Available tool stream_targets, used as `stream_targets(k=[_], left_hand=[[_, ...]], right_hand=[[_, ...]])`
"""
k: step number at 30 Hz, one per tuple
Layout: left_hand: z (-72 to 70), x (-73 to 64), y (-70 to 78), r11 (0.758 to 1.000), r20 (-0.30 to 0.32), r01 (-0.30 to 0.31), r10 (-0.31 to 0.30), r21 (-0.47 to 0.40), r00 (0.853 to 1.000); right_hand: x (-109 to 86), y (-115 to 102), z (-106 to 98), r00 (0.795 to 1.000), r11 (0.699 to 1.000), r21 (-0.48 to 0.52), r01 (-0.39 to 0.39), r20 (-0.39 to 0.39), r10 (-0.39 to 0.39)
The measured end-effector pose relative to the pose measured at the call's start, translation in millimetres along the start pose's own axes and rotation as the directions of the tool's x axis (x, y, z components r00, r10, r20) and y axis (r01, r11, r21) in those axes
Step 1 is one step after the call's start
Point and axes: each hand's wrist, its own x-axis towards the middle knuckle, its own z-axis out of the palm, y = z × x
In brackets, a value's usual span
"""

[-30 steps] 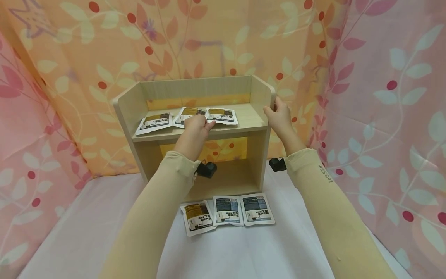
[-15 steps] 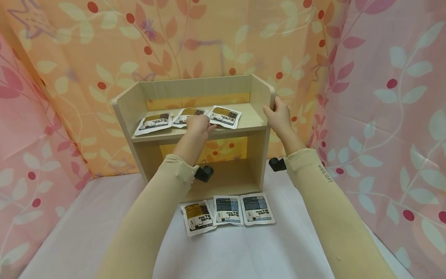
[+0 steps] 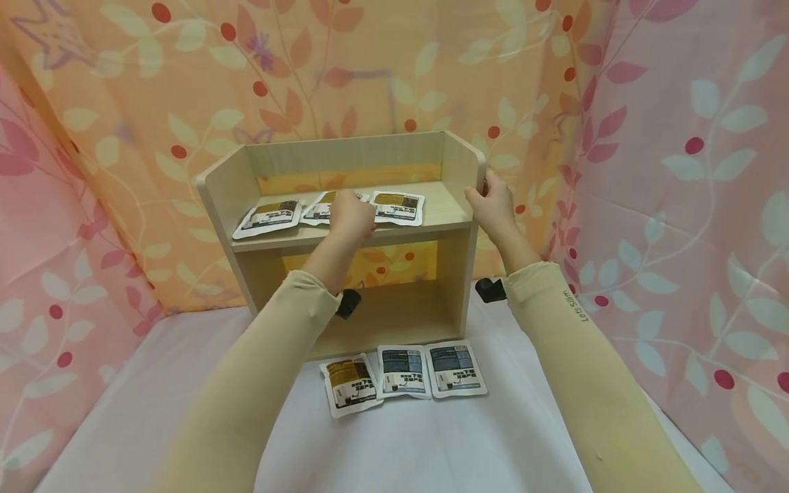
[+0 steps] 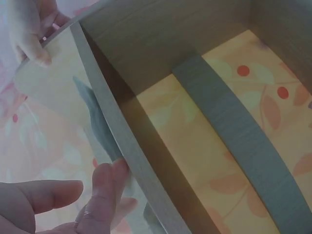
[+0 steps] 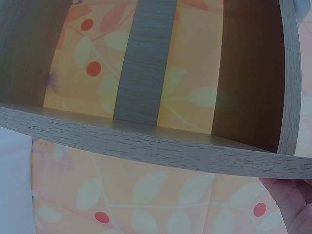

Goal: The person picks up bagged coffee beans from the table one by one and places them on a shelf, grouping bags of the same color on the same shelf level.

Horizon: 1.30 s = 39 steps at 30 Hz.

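Observation:
A pale wooden two-tier shelf (image 3: 459, 281) stands on the table. On its upper board lie three flat white packets with printed labels: a left packet (image 3: 268, 218), a middle packet (image 3: 317, 211) partly behind my left hand, and a right packet (image 3: 401, 208). My left hand (image 3: 353, 218) is at the board's front edge, between the middle and right packets. In the left wrist view its fingertips (image 4: 119, 168) touch or nearly touch a packet's edge (image 4: 100, 122), thumb held apart. My right hand (image 3: 494, 209) grips the shelf's right side panel (image 3: 465, 164), also seen in the right wrist view.
In front of the shelf, a gold-labelled packet (image 3: 350, 385) and two blue-labelled packets, a middle one (image 3: 403, 372) and a right one (image 3: 456, 370), lie in a row on the white cloth (image 3: 431, 445). Patterned curtains (image 3: 345, 68) enclose the back and sides.
The right packet on the upper board first tilted, then turned back roughly straight, ending slightly farther right. My left hand has turned a little beside it. The right hand keeps its grip.

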Motion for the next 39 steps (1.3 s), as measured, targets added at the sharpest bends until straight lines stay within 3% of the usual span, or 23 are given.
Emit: stream_targets(k=[4,8,11,14,17,21,24,31,35,39], left_hand=[[-7.0,-6.7,-0.9,0.999,0.029,-0.02,0.021,-0.026,0.999],[-11.9,-14.1,-9.9,0.977,0.117,0.026,-0.001,-0.211,0.993],[-9.1,-19.3,-17.8,0.934,0.23,0.113,-0.035,-0.338,0.973],[0.8,-22.2,-23.8,0.901,0.325,0.188,-0.056,-0.391,0.944],[13.5,-21.9,-28.1,0.855,0.367,0.248,-0.074,-0.456,0.927],[26.8,-19.7,-30.7,0.762,0.401,0.32,-0.087,-0.563,0.912],[32.2,-17.4,-30.5,0.714,0.414,0.347,-0.088,-0.608,0.906],[36.4,-14.5,-24.9,0.655,0.394,0.37,-0.119,-0.659,0.912],[37.8,-14.4,-22.1,0.618,0.344,0.368,-0.165,-0.695,0.925],[39.6,-14.4,-21.0,0.61,0.26,0.324,-0.195,-0.723,0.946]], right_hand=[[1.1,1,0,1.0,1.0,-0.003,0.013,0.004,-0.013],[1.2,0,1,1.0,1.0,-0.01,0.018,0.008,-0.018],[1.3,-1,2,1.0,1.0,-0.012,0.021,0.011,-0.021],[1.4,-1,1,1.0,1.0,-0.012,0.024,0.012,-0.024],[1.0,0,1,1.0,1.0,-0.013,0.025,0.014,-0.025],[-0.2,3,1,1.0,1.0,-0.01,0.02,0.013,-0.02],[-0.9,4,1,1.0,1.0,-0.008,0.019,0.009,-0.019],[-1.4,2,0,1.0,1.0,-0.009,0.019,-0.001,-0.019],[-1.4,1,0,1.0,1.0,-0.021,0.023,-0.003,-0.023],[-1.7,2,1,1.0,1.0,-0.021,0.022,-0.003,-0.022]])
